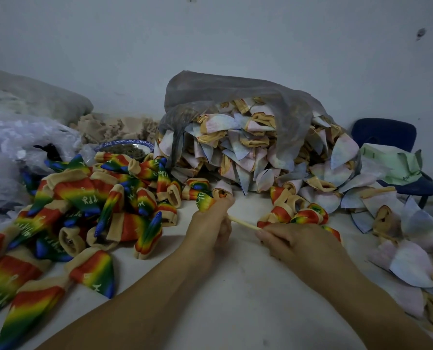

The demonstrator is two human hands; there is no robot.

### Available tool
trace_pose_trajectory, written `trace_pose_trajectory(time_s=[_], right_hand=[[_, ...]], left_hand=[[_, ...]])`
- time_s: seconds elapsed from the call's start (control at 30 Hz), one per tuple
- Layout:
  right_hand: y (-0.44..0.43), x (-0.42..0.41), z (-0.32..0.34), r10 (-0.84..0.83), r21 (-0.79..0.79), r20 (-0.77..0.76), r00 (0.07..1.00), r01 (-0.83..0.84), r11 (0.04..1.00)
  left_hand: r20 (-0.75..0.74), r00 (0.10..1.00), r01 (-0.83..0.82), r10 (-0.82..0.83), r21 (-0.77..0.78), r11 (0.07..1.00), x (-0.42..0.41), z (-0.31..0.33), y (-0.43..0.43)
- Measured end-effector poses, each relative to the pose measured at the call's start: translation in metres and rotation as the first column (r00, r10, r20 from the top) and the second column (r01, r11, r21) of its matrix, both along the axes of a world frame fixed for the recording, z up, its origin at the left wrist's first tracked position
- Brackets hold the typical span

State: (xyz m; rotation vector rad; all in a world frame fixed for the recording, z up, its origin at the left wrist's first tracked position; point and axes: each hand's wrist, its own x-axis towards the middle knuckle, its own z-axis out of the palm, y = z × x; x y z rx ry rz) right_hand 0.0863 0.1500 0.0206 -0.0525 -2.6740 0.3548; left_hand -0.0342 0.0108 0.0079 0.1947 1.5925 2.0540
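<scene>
Left hand (pixel 209 224) grips rainbow cone (pixel 205 202), right hand (pixel 294 245) pinches stick (pixel 243 224) over tabletop (pixel 235 286); best keep stick centred, push gently toward tip, avoid piercing fabric.

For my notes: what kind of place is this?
Probably a craft workshop: a plastic bag spilling pale fabric cones, a heap of rainbow cones, a stick held between left hand and right hand.

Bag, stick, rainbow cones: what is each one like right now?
left hand, grips one rainbow cone.
right hand, grips the stick.
stick, slanted, tip at the left hand.
bag, open, pale cones spilling out.
rainbow pile, lying loose on the table.
bowl, upright, partly full.
</scene>
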Motion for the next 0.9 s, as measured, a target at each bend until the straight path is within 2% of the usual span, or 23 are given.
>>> trace_pose_trajectory(time_s=[0.1, 0.17, 0.27, 0.33, 0.4, 0.47, 0.53, 0.77, 0.9], right_hand=[[0.003, 0.003, 0.006, 0.015, 0.05, 0.033, 0.999, -0.017, 0.999], [0.001, 0.002, 0.008, 0.024, 0.056, 0.052, 0.998, -0.027, 0.998], [-0.011, -0.002, 0.006, 0.002, 0.084, 0.044, 0.999, -0.005, 0.996], [-0.023, -0.006, -0.001, -0.034, 0.111, -0.062, 0.997, 0.041, 0.993], [-0.034, -0.009, -0.009, -0.088, -0.035, -0.1, 0.991, 0.085, 0.996], [-0.039, -0.011, -0.017, -0.11, -0.223, -0.063, 0.992, 0.093, 0.97], [-0.039, -0.013, -0.021, -0.111, -0.265, -0.05, 0.993, 0.094, 0.96], [-0.027, -0.008, -0.016, -0.083, -0.199, -0.035, 0.996, 0.074, 0.977], [-0.022, -0.007, -0.016, -0.103, -0.125, -0.033, 0.994, 0.098, 0.987]], left_hand=[[-0.022, 0.992, 0.123, -0.124, -0.052, 0.991, 0.002, 0.0, -0.003], [-0.046, 0.988, 0.144, -0.148, -0.08, 0.986, 0.005, 0.002, -0.003], [-0.06, 0.993, 0.089, -0.098, -0.141, 0.986, 0.014, 0.004, 0.005], [-0.046, 0.998, 0.023, -0.031, -0.152, 0.988, 0.019, 0.004, 0.012], [-0.072, 0.997, -0.037, 0.025, -0.169, 0.985, 0.021, 0.003, 0.015], [-0.122, 0.991, -0.074, 0.051, -0.191, 0.979, 0.02, 0.003, 0.017], [-0.169, 0.984, -0.095, 0.061, -0.197, 0.976, 0.019, 0.001, 0.017], [-0.223, 0.975, -0.042, 0.012, -0.131, 0.991, 0.02, -0.004, 0.009], [-0.195, 0.979, -0.057, 0.059, 0.014, 0.998, 0.016, -0.004, 0.008]])
